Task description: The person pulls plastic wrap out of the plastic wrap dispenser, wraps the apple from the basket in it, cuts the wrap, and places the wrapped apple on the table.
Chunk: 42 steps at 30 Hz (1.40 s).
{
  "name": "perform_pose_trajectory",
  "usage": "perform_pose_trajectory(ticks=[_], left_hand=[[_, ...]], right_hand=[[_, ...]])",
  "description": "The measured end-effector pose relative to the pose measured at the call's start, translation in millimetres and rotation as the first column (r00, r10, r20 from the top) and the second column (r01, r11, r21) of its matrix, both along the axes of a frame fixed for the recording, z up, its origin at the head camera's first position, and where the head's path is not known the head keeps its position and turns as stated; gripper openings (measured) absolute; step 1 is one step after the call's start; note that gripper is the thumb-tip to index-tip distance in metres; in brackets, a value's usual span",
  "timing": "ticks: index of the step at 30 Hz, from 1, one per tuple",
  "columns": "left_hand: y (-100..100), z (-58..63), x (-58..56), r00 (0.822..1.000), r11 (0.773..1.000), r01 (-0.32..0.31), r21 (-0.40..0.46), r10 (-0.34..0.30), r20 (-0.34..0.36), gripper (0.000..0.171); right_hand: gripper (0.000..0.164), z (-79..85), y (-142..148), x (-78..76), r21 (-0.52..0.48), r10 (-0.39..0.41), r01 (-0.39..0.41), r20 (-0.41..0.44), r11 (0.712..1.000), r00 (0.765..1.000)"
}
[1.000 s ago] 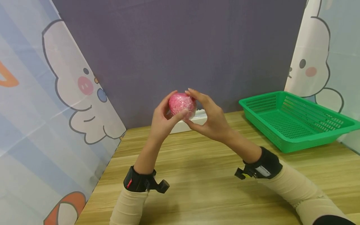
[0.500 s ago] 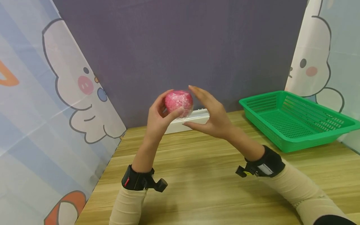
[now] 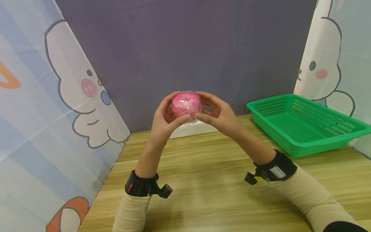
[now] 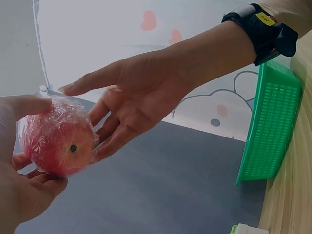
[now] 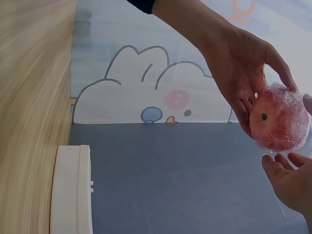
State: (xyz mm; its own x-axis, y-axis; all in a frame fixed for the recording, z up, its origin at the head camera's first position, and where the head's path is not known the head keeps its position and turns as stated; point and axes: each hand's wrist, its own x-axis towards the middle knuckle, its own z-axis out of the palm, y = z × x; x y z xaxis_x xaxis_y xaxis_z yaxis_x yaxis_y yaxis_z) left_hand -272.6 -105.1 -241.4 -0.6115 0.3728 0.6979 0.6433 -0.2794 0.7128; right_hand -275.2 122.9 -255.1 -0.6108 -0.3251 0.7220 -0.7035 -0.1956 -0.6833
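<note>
An apple wrapped in crinkled clear cling film is held above the table, pinkish red with a dark spot at one end in both wrist views. My left hand grips its left side, thumb across the near face and fingers behind. My right hand is spread loosely around the right side, thumb tip right at the film's lower edge. In the right wrist view a narrow gap shows between the right fingertips and the apple. Some film hangs loose below the fruit.
A green perforated basket stands at the right of the wooden table. Behind the hands, a white box lies along the dark back panel. Printed cartoon sheets line both sides.
My right hand was on the apple, drew off to the right half a second ago, and is now back close around it. The apple has turned in my left hand.
</note>
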Motion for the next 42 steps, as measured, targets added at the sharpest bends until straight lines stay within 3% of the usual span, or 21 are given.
perform_pose_trajectory(ticks=[4,8,17,24,33,42], left_hand=[[0.2,-0.3,-1.6,0.999,0.999,0.041,-0.01,-0.041,0.003,0.073],[-0.8,-0.5,-3.7,0.999,0.999,0.031,-0.037,-0.031,-0.01,0.073],[-8.3,1.2,-11.0,0.992,0.987,-0.091,-0.132,0.078,-0.102,0.073],[-16.4,-1.1,-13.2,0.994,0.979,-0.104,-0.177,0.094,-0.063,0.073],[-17.3,-19.9,-19.7,0.987,0.947,-0.16,-0.278,0.162,-0.013,0.069],[-13.6,-44.5,-29.3,0.988,0.933,-0.144,-0.33,0.156,0.012,0.067]], right_hand=[[0.068,0.3,0.9,0.2,0.018,-0.028,0.028,0.006,0.999,1.0],[0.065,1.3,1.6,-0.4,0.024,-0.049,0.048,0.014,0.999,0.999],[0.062,1.4,4.1,-3.5,0.028,-0.046,0.045,0.03,0.999,0.999],[0.064,-3.8,6.2,-10.4,0.066,-0.03,0.026,0.053,0.997,0.998],[0.063,-19.5,16.2,-13.0,0.181,-0.063,0.036,0.148,0.983,0.987],[0.062,-39.1,25.2,-16.4,0.238,-0.073,0.022,0.208,0.971,0.975]])
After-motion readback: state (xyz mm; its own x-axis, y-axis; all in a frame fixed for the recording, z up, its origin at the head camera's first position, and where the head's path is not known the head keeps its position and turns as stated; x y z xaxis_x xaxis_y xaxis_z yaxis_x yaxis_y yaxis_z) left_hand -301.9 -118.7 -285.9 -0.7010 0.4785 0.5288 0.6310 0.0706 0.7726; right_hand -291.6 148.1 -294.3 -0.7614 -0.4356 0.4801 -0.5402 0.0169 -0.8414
